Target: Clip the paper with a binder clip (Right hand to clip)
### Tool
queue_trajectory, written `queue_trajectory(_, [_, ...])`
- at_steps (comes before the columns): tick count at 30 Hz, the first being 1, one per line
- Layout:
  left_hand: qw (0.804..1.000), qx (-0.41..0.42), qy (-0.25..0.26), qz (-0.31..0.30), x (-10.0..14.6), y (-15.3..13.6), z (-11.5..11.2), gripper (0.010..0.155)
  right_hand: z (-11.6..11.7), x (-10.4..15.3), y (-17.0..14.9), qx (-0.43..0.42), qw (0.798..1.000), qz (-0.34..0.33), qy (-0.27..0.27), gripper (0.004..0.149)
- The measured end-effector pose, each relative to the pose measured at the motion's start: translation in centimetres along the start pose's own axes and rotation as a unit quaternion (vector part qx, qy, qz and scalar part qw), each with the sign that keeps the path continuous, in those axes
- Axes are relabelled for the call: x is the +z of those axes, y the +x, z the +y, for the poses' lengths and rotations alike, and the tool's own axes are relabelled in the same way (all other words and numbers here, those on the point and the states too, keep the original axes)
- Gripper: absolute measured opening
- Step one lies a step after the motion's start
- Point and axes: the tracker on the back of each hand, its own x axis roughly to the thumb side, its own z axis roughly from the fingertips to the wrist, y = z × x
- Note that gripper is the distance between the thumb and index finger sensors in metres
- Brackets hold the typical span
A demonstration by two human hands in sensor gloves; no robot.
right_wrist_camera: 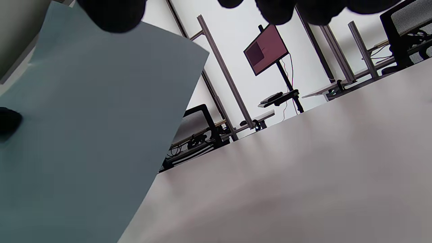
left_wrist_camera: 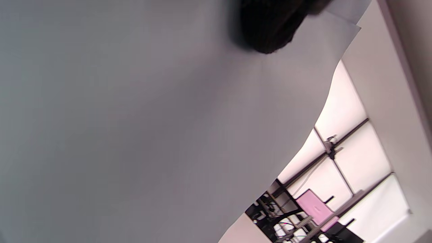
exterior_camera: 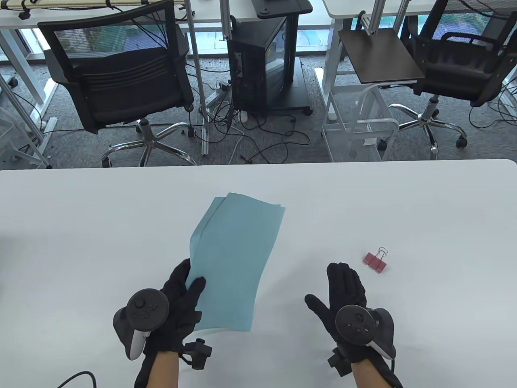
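Note:
A stack of light blue paper sheets [exterior_camera: 236, 258] is held by my left hand [exterior_camera: 183, 299] at its lower left edge, thumb on top, and lifted off the white table [exterior_camera: 80, 226]. The paper fills most of the left wrist view [left_wrist_camera: 152, 128] and the left of the right wrist view [right_wrist_camera: 87, 135]. A pink binder clip [exterior_camera: 376, 260] with silver handles lies on the table to the right. My right hand [exterior_camera: 341, 291] is open and empty, palm turned left, just below and left of the clip. Its fingertips [right_wrist_camera: 280, 10] hang at the top of the right wrist view.
The table's far edge [exterior_camera: 258, 163] runs across the middle of the table view. Beyond it are office chairs [exterior_camera: 121, 76], a black computer case [exterior_camera: 258, 68] and a white wire cart [exterior_camera: 359, 121] on the floor. A cable [exterior_camera: 76, 378] lies at the table's bottom left.

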Motion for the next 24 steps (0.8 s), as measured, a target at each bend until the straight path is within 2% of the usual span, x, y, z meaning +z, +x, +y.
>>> queue_trajectory(2, [0.994,0.086,-0.03,-0.063,0.1,1.1,-0.7,0.052,-0.7,-0.1,0.2,-0.099,0.995,-0.026,0.001,0.105])
queue_trajectory(4, [0.982,0.145,-0.072,-0.098,0.1,1.5,-1.6,0.052,-1.2,-0.1,0.2,-0.209,0.976,-0.059,0.011,0.11])
queue_trajectory(7, [0.966,0.178,-0.132,-0.133,0.0,1.4,-3.1,0.053,-1.4,-0.2,-0.1,-0.306,0.948,-0.077,0.03,0.113])
queue_trajectory(9, [0.961,0.194,-0.146,-0.134,0.0,0.8,-3.8,0.053,-1.0,-0.2,-1.0,-0.361,0.929,-0.07,0.03,0.11])
queue_trajectory(11, [0.962,0.193,-0.16,-0.106,-0.1,0.1,-4.2,0.054,-0.8,-0.4,-1.4,-0.389,0.917,-0.08,0.04,0.083])
queue_trajectory(12, [0.968,0.164,-0.168,-0.086,-0.1,-0.3,-4.3,0.057,-0.8,-0.6,-1.2,-0.401,0.908,-0.101,0.067,0.061])
queue_trajectory(13, [0.973,0.144,-0.165,-0.077,-0.1,-0.5,-4.3,0.062,-1.0,-0.5,-1.0,-0.389,0.914,-0.098,0.059,0.05])
queue_trajectory(15, [0.984,0.121,-0.122,-0.042,0.0,-0.9,-3.9,0.068,-1.4,-0.3,-0.5,-0.315,0.945,-0.088,0.005,0.047])
queue_trajectory(16, [0.988,0.125,-0.089,-0.015,0.0,-1.2,-3.6,0.066,-1.7,-0.2,-0.2,-0.267,0.959,-0.094,-0.009,0.046])
queue_trajectory(17, [0.988,0.135,-0.076,-0.014,0.0,-1.4,-3.4,0.064,-1.9,-0.1,0.0,-0.239,0.966,-0.103,-0.012,0.045])
queue_trajectory(18, [0.986,0.148,-0.075,-0.022,0.1,-1.3,-3.3,0.058,-2.2,0.0,0.5,-0.214,0.97,-0.114,-0.023,0.045])
queue_trajectory(20, [0.987,0.135,-0.07,-0.054,0.3,0.0,-2.8,0.047,-3.0,0.3,1.4,-0.218,0.966,-0.127,-0.061,0.044])
queue_trajectory(22, [0.989,0.111,-0.035,-0.094,0.6,1.8,-2.2,0.045,-4.3,0.6,2.8,-0.209,0.961,-0.158,-0.092,0.045])
queue_trajectory(24, [0.989,0.102,0.0,-0.106,1.0,3.0,-2.0,0.044,-4.9,0.8,3.3,-0.177,0.965,-0.161,-0.104,0.047])
